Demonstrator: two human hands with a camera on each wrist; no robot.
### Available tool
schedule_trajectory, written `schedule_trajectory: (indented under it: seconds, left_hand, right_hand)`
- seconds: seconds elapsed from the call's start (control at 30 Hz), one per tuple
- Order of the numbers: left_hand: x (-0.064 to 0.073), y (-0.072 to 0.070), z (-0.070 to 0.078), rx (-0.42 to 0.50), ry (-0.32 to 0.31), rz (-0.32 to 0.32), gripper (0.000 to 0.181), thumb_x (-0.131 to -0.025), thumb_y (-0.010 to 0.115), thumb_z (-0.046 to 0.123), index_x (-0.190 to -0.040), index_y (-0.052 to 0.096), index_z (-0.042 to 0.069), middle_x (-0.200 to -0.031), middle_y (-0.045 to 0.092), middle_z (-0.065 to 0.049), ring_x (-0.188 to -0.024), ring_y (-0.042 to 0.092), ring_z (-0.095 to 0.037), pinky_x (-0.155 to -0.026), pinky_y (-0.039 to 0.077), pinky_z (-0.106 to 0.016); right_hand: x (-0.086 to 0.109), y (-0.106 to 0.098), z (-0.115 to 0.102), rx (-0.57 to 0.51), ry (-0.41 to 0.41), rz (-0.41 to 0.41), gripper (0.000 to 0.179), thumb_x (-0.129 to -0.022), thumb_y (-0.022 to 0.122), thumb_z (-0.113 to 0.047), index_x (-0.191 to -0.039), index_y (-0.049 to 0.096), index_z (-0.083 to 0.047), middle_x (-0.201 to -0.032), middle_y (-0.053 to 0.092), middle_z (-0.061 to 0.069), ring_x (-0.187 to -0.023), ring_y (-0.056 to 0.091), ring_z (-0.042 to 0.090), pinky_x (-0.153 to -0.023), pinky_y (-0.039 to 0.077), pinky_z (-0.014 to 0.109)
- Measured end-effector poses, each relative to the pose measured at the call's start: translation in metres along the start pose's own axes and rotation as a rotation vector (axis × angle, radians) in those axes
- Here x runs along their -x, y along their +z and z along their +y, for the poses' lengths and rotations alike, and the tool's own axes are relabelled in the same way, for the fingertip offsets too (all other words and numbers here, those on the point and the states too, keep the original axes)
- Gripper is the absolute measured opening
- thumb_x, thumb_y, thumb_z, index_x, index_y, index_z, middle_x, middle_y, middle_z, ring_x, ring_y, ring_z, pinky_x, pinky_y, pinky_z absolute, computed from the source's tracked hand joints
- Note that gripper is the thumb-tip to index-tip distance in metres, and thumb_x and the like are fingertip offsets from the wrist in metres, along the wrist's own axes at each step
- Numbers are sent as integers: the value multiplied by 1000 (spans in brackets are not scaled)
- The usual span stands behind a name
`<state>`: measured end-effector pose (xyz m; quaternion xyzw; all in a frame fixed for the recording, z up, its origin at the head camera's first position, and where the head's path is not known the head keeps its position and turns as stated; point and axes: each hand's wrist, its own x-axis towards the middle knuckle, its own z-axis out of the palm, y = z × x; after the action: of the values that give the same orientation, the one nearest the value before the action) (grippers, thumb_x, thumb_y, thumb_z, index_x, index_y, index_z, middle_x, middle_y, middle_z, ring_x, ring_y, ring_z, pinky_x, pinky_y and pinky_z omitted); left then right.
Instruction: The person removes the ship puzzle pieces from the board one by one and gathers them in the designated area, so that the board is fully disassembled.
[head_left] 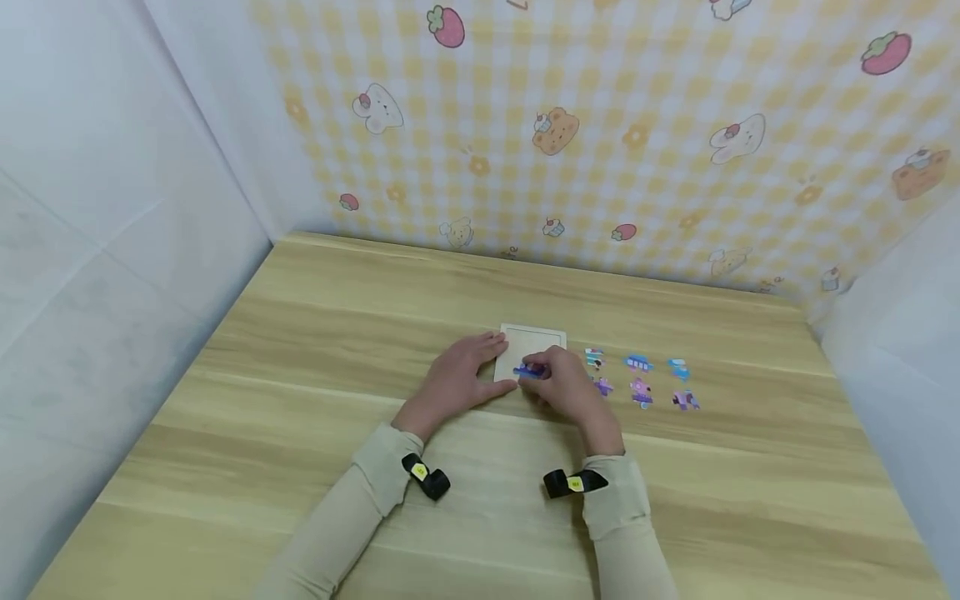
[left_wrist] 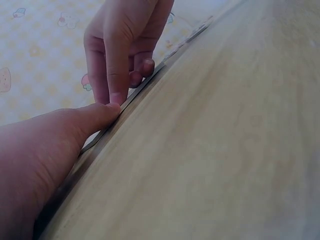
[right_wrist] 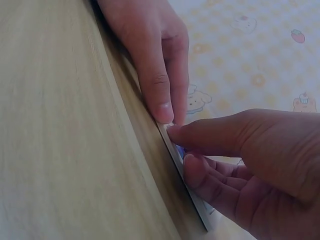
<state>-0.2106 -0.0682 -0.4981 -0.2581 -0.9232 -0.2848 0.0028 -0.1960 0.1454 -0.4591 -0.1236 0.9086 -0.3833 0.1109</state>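
A pale square puzzle board (head_left: 534, 337) with a thin line inside its border lies flat on the table. My left hand (head_left: 459, 375) steadies its left side, fingers on the left edge and the thumb at the near left corner. Over the near part of the board, my right hand (head_left: 566, 386) pinches a blue and purple puzzle piece (head_left: 523, 369) between thumb and fingers. The fingers cover much of that piece. In the right wrist view, a bit of blue on the piece (right_wrist: 180, 149) shows by the right thumb, beside the left thumb.
Right of the board lie several loose puzzle pieces in two rough rows, among them a blue one (head_left: 639, 362), a pink one (head_left: 641, 392) and a purple one (head_left: 686, 400). A checked cloth (head_left: 555, 167) hangs behind the wooden table (head_left: 360, 317).
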Motion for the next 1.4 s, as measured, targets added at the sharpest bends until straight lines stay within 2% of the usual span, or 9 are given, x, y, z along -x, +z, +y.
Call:
schedule_trajectory:
  seconds: [0.2,0.43,0.53,0.9,1.03,1.17,1.33,1.4]
  left_hand:
    - [-2,-2,-1,-1,3,-18,78,-93,71,59,-152,53,12,-160,45,0,-151,37,-22,-125,27,-41]
    - [-3,-3,1,-5,-8,-33,78,-94,69,59,-153,52,12,-161,43,0,-152,35,-20,-126,24,-39]
    - [-3,-5,2,1,-6,-36,78,-93,70,58,-153,52,11,-161,43,-1,-152,35,-21,-127,23,-39]
    - [-4,-4,0,-2,-2,-28,77,-93,70,58,-152,53,11,-161,45,0,-152,35,-18,-127,24,-38]
    - [-4,-3,0,2,-6,-29,77,-93,70,58,-152,52,11,-161,44,-1,-152,35,-19,-127,23,-38]
    - [-4,-2,0,3,-11,-28,78,-93,70,58,-153,52,12,-161,44,-1,-152,35,-19,-127,23,-39]
    - [-4,-2,-1,-5,-12,-26,77,-94,69,59,-153,51,13,-161,44,-1,-152,35,-21,-126,26,-41]
    - [-4,-2,-1,-3,-12,-26,77,-94,69,59,-153,51,13,-161,44,-2,-152,36,-22,-126,26,-41]
  right_hand:
    - [-3,-2,-1,-45,8,-5,27,-96,74,-9,-120,73,3,-86,67,10,-52,61,14,-51,55,29]
    - [-3,1,0,-72,23,50,23,-93,76,-4,-115,73,3,-112,53,19,-53,59,15,-47,50,25]
    - [-4,1,1,-61,9,60,22,-93,76,-5,-114,73,2,-109,54,19,-53,58,15,-47,50,25]
    - [-4,2,2,-55,19,50,22,-95,75,-7,-116,72,0,-99,59,15,-55,60,16,-51,53,28]
    - [-5,1,3,-26,5,72,21,-94,77,-9,-114,72,-3,-99,61,13,-70,59,19,-60,52,28]
    - [-5,-1,5,9,-44,96,20,-93,78,-9,-111,72,-5,-100,65,11,-80,56,21,-69,49,30]
    - [-2,-4,5,3,-69,91,18,-95,75,-8,-113,75,-8,-92,66,7,-74,55,19,-63,47,30]
    - [-1,-5,5,-10,-62,89,18,-98,72,-9,-114,77,-10,-95,68,5,-75,55,18,-64,46,29]
